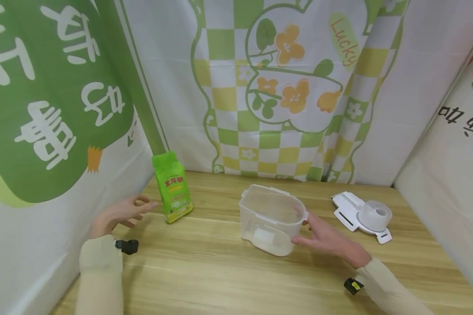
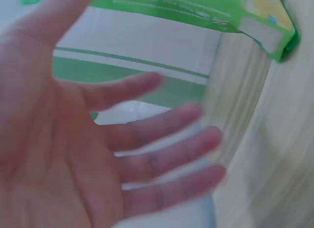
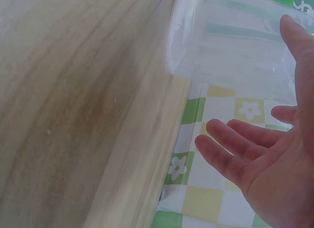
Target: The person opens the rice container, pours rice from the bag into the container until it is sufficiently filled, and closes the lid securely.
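Note:
A green bag (image 1: 175, 187) with a yellow base stands upright at the left of the table. Beside it my left hand (image 1: 123, 211) is spread, fingertips near its side; the left wrist view shows the palm (image 2: 64, 154) empty below the bag (image 2: 196, 12). A clear plastic container (image 1: 269, 223), its top uncovered, stands mid-table. At its right side is my right hand (image 1: 327, 236), thumb and fingers apart; the right wrist view shows the fingers extended and the thumb close to the container (image 3: 235, 46). Whether the thumb touches it, I cannot tell.
A white lid-like part (image 1: 348, 210) with a round translucent cup (image 1: 374, 215) on it lies at the right of the wooden table (image 1: 220, 280). Printed cloth curtains (image 1: 228, 87) hang behind the table and along both sides.

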`<action>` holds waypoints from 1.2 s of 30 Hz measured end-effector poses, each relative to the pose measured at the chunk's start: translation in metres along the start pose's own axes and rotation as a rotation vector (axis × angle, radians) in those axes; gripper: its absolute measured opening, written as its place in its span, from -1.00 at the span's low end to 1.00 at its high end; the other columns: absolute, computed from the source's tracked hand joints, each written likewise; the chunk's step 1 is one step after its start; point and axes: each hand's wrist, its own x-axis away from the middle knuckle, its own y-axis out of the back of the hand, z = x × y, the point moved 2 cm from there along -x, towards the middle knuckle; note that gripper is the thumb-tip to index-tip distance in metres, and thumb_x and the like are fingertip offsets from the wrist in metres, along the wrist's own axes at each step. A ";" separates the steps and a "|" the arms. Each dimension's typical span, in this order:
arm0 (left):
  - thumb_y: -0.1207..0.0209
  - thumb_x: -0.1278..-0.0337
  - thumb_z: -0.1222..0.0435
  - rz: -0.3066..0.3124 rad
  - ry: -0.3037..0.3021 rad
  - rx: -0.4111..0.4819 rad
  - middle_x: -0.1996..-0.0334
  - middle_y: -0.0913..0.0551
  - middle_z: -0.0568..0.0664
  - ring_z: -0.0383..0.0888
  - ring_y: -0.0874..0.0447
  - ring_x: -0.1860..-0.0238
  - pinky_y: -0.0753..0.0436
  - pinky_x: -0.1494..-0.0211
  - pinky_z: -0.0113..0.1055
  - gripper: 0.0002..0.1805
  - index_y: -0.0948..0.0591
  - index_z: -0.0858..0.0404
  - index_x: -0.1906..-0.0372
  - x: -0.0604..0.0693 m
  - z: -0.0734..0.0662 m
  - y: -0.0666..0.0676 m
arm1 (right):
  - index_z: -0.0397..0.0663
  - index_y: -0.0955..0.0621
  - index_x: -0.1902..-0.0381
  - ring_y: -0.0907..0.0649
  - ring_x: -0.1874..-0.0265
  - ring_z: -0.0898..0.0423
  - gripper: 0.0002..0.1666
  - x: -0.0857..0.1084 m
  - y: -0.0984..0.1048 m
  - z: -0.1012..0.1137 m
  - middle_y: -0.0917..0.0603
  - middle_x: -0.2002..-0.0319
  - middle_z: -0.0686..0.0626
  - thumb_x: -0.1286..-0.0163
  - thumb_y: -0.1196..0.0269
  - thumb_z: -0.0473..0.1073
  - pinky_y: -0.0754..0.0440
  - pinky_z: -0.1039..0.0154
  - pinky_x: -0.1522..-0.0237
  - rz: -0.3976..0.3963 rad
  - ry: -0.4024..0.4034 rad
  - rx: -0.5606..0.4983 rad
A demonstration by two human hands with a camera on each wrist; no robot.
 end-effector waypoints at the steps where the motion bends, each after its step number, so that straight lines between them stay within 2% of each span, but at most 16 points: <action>1: 0.00 -0.31 -0.25 -0.019 -0.017 0.009 -0.36 -0.27 0.43 0.33 -0.43 -0.26 -0.63 -0.09 0.08 -0.02 0.01 0.35 -0.49 -0.001 0.001 0.004 | -0.12 -0.18 -0.49 -0.63 -0.06 0.02 0.06 0.000 0.000 0.000 -0.58 -0.21 -0.16 -0.20 -0.41 0.13 -0.65 -0.08 -0.04 -0.005 -0.006 0.006; 3: -0.01 -0.35 -0.20 -0.023 -0.091 0.058 -0.49 -0.02 0.41 0.38 -0.25 -0.38 -0.55 -0.20 0.15 0.00 0.17 0.30 -0.54 -0.005 0.002 0.005 | -0.14 -0.20 -0.48 -0.64 -0.04 0.01 0.05 0.001 0.001 0.001 -0.59 -0.20 -0.17 -0.19 -0.42 0.13 -0.65 -0.10 -0.03 -0.012 -0.025 0.014; 7: 0.04 -0.45 -0.08 -0.043 -0.211 0.182 -0.54 0.19 0.37 0.40 -0.07 -0.46 -0.39 -0.33 0.26 -0.05 0.32 0.25 -0.55 -0.017 0.007 0.002 | -0.12 -0.20 -0.48 -0.64 -0.05 -0.02 0.05 0.000 0.000 0.003 -0.58 -0.21 -0.18 -0.19 -0.42 0.15 -0.64 -0.11 -0.04 -0.009 -0.048 0.011; 13: 0.12 -0.52 0.03 -0.086 -0.298 0.322 -0.50 0.12 0.46 0.43 -0.01 -0.47 -0.26 -0.39 0.32 -0.14 0.38 0.17 -0.56 -0.031 0.013 -0.005 | 0.10 0.01 -0.56 -0.56 -0.17 -0.17 0.22 -0.003 -0.006 0.004 -0.46 -0.31 -0.20 -0.15 -0.46 0.10 -0.62 -0.12 0.00 0.002 -0.077 -0.111; 19: 0.10 -0.48 0.00 -0.094 -0.348 0.363 -0.50 0.06 0.45 0.43 -0.14 -0.41 -0.30 -0.37 0.30 -0.13 0.37 0.12 -0.56 -0.045 0.015 -0.014 | 0.07 0.05 -0.57 -0.58 -0.13 -0.20 0.28 -0.008 -0.014 0.006 -0.46 -0.25 -0.29 -0.10 -0.51 -0.16 -0.66 0.01 0.03 -0.058 -0.053 -0.202; 22: 0.08 -0.48 0.02 -0.085 -0.345 0.396 -0.48 0.01 0.43 0.38 -0.17 -0.40 -0.36 -0.35 0.22 -0.12 0.38 0.11 -0.56 -0.051 0.014 -0.020 | 0.07 0.07 -0.56 -0.57 -0.12 -0.22 0.30 -0.009 -0.018 0.006 -0.44 -0.23 -0.32 -0.08 -0.52 -0.17 -0.65 0.01 0.03 -0.096 -0.061 -0.215; 24: 0.05 -0.47 0.02 -0.056 -0.334 0.443 -0.49 0.00 0.41 0.34 -0.14 -0.43 -0.35 -0.39 0.18 -0.08 0.40 0.10 -0.55 -0.056 0.012 -0.024 | 0.09 0.09 -0.57 -0.56 -0.11 -0.24 0.32 -0.008 -0.020 0.006 -0.42 -0.22 -0.34 -0.07 -0.52 -0.16 -0.63 -0.03 0.01 -0.123 -0.081 -0.226; 28: -0.02 -0.43 0.00 -0.002 -0.295 0.541 -0.53 0.10 0.33 0.29 0.01 -0.51 -0.14 -0.52 0.17 -0.01 0.45 0.04 -0.55 -0.063 0.009 -0.034 | 0.15 0.10 -0.56 -0.52 -0.16 -0.28 0.34 -0.005 -0.026 0.008 -0.38 -0.25 -0.34 -0.05 -0.52 -0.17 -0.57 -0.04 -0.06 -0.169 -0.127 -0.288; 32: -0.06 -0.38 -0.06 -0.015 -0.245 0.549 -0.56 0.13 0.26 0.23 0.12 -0.55 0.01 -0.57 0.14 0.02 0.38 0.09 -0.56 -0.069 0.008 -0.039 | 0.14 0.09 -0.56 -0.48 -0.20 -0.31 0.34 -0.005 -0.032 0.012 -0.36 -0.26 -0.37 -0.04 -0.52 -0.24 -0.55 0.10 -0.11 -0.218 -0.137 -0.358; 36: -0.10 -0.33 -0.11 -0.043 -0.209 0.517 -0.55 0.04 0.25 0.23 0.05 -0.54 -0.03 -0.56 0.16 0.03 0.26 0.17 -0.57 -0.075 0.011 -0.043 | 0.10 0.07 -0.55 -0.46 -0.23 -0.35 0.34 -0.008 -0.039 0.015 -0.34 -0.31 -0.40 -0.01 -0.52 -0.28 -0.53 0.15 -0.13 -0.271 -0.143 -0.421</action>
